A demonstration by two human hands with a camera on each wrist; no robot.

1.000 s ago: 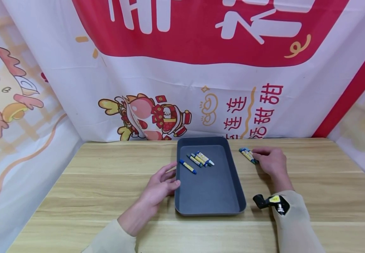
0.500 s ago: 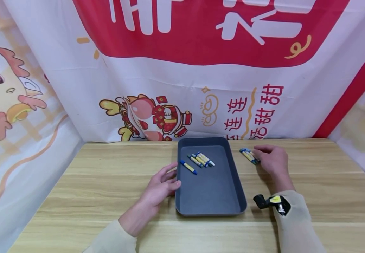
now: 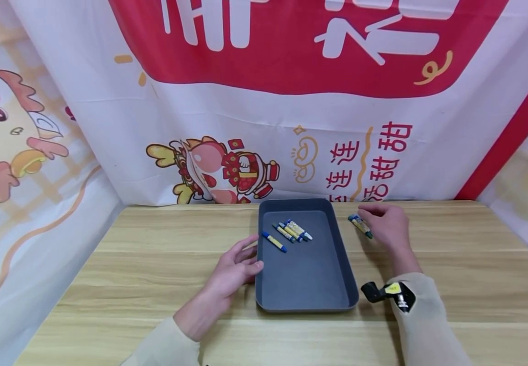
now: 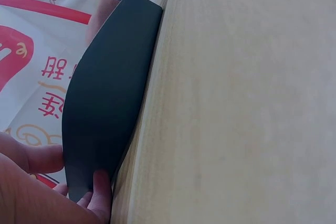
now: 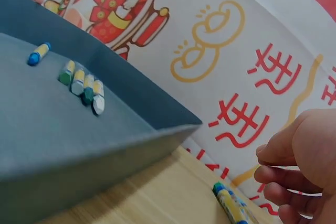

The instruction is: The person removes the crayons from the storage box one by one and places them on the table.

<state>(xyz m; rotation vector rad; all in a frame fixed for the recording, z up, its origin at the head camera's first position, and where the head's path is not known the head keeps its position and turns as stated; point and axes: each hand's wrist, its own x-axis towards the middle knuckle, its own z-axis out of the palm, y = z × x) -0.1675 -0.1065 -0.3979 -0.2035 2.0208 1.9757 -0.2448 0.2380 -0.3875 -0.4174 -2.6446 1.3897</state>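
A dark grey rectangular tray [image 3: 307,279] stands on the wooden table. My left hand [image 3: 234,264] holds its left wall, thumb over the rim and fingers against the outside, as the left wrist view also shows. Inside the tray, a blue crayon [image 3: 274,242] with a yellow wrapper lies apart from a row of several crayons [image 3: 293,231]. Right of the tray, a small cluster of crayons [image 5: 229,204] lies on the table, partly hidden by my right hand [image 3: 387,226]. That hand hovers close over them, fingers loosely bent, with no crayon visible between thumb and fingertips.
The wooden table [image 3: 163,254] extends to both sides of the tray. A printed white and red cloth [image 3: 245,112] hangs along its back edge, close behind the tray. A black camera mount [image 3: 389,292] sticks out from the right sleeve.
My right hand has shifted slightly left and away from me, above the loose crayons it was touching. The left hand and tray have stayed in place.
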